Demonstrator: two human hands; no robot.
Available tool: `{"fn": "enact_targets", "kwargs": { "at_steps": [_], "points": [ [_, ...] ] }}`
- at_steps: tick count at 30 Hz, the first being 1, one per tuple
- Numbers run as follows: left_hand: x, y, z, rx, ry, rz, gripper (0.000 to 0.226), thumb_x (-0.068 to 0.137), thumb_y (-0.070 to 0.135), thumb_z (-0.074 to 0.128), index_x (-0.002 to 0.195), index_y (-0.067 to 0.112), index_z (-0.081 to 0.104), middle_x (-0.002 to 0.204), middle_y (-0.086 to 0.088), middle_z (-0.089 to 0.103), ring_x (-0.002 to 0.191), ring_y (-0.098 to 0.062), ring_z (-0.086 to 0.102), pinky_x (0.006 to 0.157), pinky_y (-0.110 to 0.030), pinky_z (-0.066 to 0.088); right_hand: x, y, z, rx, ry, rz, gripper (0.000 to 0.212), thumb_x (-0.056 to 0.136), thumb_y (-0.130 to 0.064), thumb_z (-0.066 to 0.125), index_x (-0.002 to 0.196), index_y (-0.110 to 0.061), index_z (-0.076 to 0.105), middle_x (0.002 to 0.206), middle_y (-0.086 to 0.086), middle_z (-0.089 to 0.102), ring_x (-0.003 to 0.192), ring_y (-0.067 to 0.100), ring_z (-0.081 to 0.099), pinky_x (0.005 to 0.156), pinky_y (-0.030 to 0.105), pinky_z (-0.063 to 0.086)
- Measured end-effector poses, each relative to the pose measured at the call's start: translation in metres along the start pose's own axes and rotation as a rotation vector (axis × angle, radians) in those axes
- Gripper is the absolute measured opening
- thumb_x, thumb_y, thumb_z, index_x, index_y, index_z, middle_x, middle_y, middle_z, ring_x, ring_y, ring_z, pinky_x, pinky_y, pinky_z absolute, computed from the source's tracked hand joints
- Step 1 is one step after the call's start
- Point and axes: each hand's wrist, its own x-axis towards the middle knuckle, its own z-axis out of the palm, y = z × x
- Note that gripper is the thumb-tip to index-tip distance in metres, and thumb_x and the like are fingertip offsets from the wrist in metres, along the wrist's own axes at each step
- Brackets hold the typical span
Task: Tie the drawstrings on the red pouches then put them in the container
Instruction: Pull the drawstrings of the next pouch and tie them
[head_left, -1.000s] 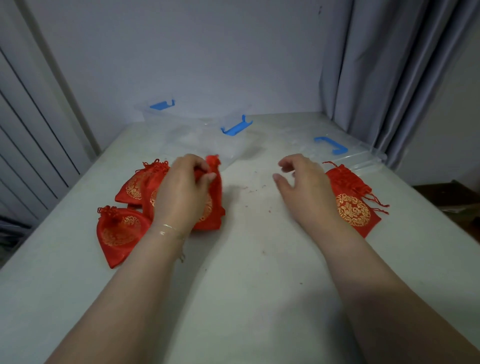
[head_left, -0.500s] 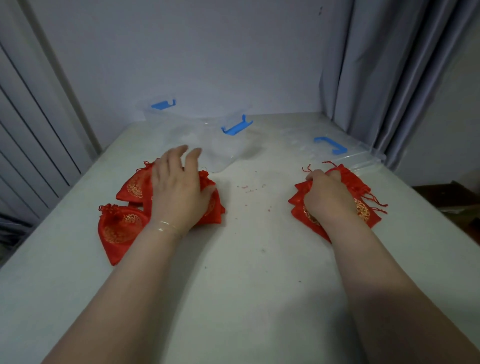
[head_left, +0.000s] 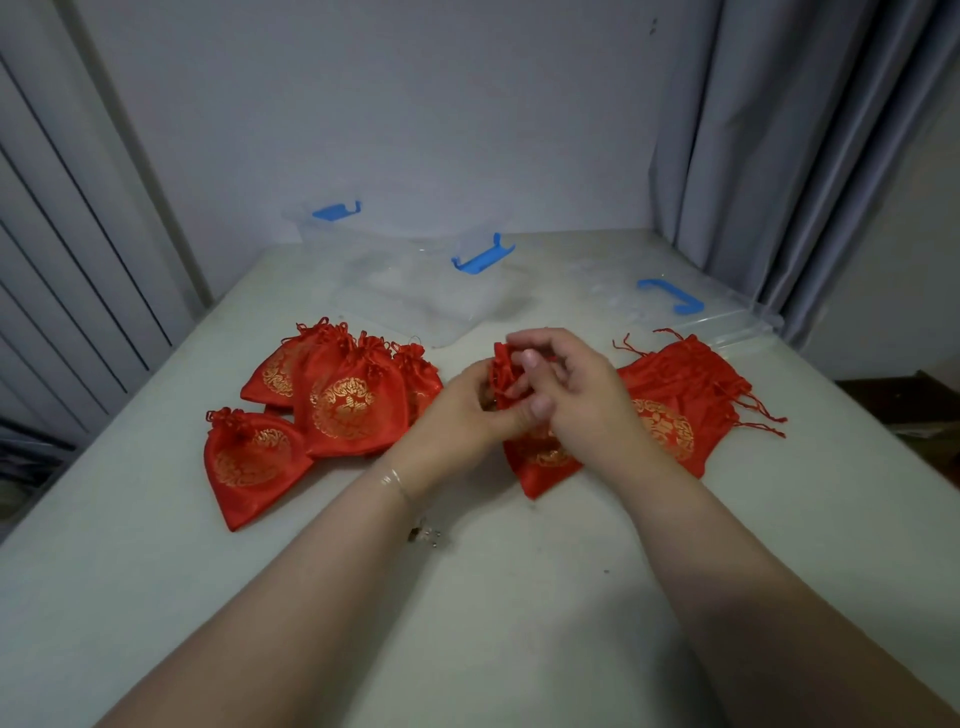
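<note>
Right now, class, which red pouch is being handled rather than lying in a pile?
The red pouch at the centre: the left hand and right hand pinch its gathered neck. The others lie untouched.

One red pouch (head_left: 540, 457) with a gold round emblem is held at its gathered neck near the table's middle. A heap of flat, untied red pouches (head_left: 680, 400) is seen just to its right, strings trailing, and tied pouches (head_left: 332, 400) are clustered at the left. The clear container (head_left: 415, 280) with blue latches is set behind them.
</note>
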Motion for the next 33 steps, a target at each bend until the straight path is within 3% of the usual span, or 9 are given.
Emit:
{"fn": "enact_targets", "kwargs": {
  "at_steps": [4, 8, 12, 15, 20, 24, 27, 30, 33],
  "points": [
    [0.002, -0.002, -0.008, -0.110, 0.108, -0.070, 0.020, 0.095, 0.013, 0.052, 0.110, 0.002, 0.061, 0.094, -0.014, 0.064, 0.088, -0.026, 0.059, 0.085, -0.044, 0.048, 0.006, 0.004, -0.006, 0.000, 0.148, -0.071, 0.021, 0.098, -0.014, 0.045, 0.106, -0.027, 0.060, 0.096, -0.003, 0.064, 0.058, 0.002, 0.055, 0.056, 0.017, 0.044],
    [0.002, -0.002, -0.012, -0.141, 0.071, -0.157, 0.020, 0.097, 0.015, 0.049, 0.108, 0.005, 0.061, 0.099, -0.019, 0.066, 0.091, -0.031, 0.061, 0.091, -0.048, 0.048, 0.009, 0.011, -0.016, -0.150, 0.131, 0.045, 0.027, 0.095, -0.031, 0.050, 0.121, -0.030, 0.057, 0.115, -0.009, 0.059, 0.079, 0.005, 0.052, 0.074, 0.023, 0.044],
    [0.000, 0.001, -0.015, -0.091, 0.042, -0.191, 0.032, 0.100, 0.029, 0.040, 0.107, 0.006, 0.063, 0.098, -0.015, 0.070, 0.089, -0.029, 0.066, 0.085, -0.040, 0.053, 0.006, 0.009, -0.018, -0.292, -0.078, 0.187, 0.029, 0.096, -0.039, 0.046, 0.102, -0.015, 0.062, 0.067, -0.010, 0.055, 0.054, 0.001, 0.050, 0.059, 0.026, 0.040],
    [-0.001, 0.004, -0.022, 0.008, 0.050, -0.212, 0.041, 0.101, 0.038, 0.033, 0.101, 0.012, 0.065, 0.099, -0.016, 0.071, 0.087, -0.031, 0.068, 0.084, -0.042, 0.053, 0.007, 0.011, -0.018, -0.379, -0.066, 0.182, 0.031, 0.096, -0.039, 0.047, 0.089, -0.012, 0.061, 0.063, -0.006, 0.052, 0.056, 0.009, 0.050, 0.060, 0.028, 0.042],
    [-0.001, 0.007, -0.035, 0.519, 0.155, -0.063, 0.052, 0.099, 0.045, 0.032, 0.082, 0.003, 0.059, 0.075, -0.014, 0.069, 0.064, -0.030, 0.067, 0.068, -0.046, 0.058, 0.010, 0.014, -0.026, -0.230, 0.036, 0.277, 0.025, 0.090, -0.034, 0.060, 0.076, -0.013, 0.061, 0.048, -0.002, 0.050, 0.036, 0.007, 0.048, 0.041, 0.021, 0.041],
    [-0.001, 0.013, -0.032, 0.261, 0.240, 0.037, 0.045, 0.101, 0.038, 0.034, 0.068, 0.011, 0.050, 0.070, -0.005, 0.062, 0.064, -0.027, 0.061, 0.069, -0.041, 0.054, 0.011, 0.011, -0.029, -0.057, 0.085, 0.307, 0.035, 0.089, -0.034, 0.062, 0.062, -0.012, 0.056, 0.040, -0.004, 0.046, 0.034, 0.008, 0.042, 0.038, 0.015, 0.035],
    [-0.001, 0.016, -0.031, -0.005, 0.275, 0.097, 0.042, 0.101, 0.036, 0.035, 0.068, 0.014, 0.050, 0.073, -0.006, 0.055, 0.067, -0.023, 0.052, 0.064, -0.036, 0.046, 0.011, 0.009, -0.029, 0.196, 0.083, 0.383, 0.032, 0.093, -0.031, 0.057, 0.069, -0.010, 0.060, 0.048, 0.001, 0.046, 0.037, 0.009, 0.039, 0.039, 0.017, 0.034],
    [0.001, 0.015, -0.037, -0.064, 0.323, 0.091, 0.041, 0.098, 0.041, 0.039, 0.067, 0.020, 0.055, 0.072, -0.002, 0.056, 0.070, -0.026, 0.046, 0.066, -0.039, 0.036, 0.012, 0.011, -0.029, 0.236, 0.094, 0.421, 0.030, 0.096, -0.030, 0.052, 0.075, -0.010, 0.058, 0.049, -0.002, 0.044, 0.039, 0.009, 0.037, 0.040, 0.020, 0.035],
    [0.001, 0.018, -0.038, -0.099, 0.370, 0.070, 0.039, 0.102, 0.033, 0.034, 0.073, 0.015, 0.052, 0.073, -0.004, 0.057, 0.071, -0.024, 0.053, 0.066, -0.036, 0.042, 0.012, 0.011, -0.029, 0.254, 0.133, 0.427, 0.028, 0.097, -0.027, 0.051, 0.076, -0.009, 0.058, 0.053, -0.001, 0.039, 0.041, 0.008, 0.036, 0.041, 0.019, 0.036]
  ]
}}
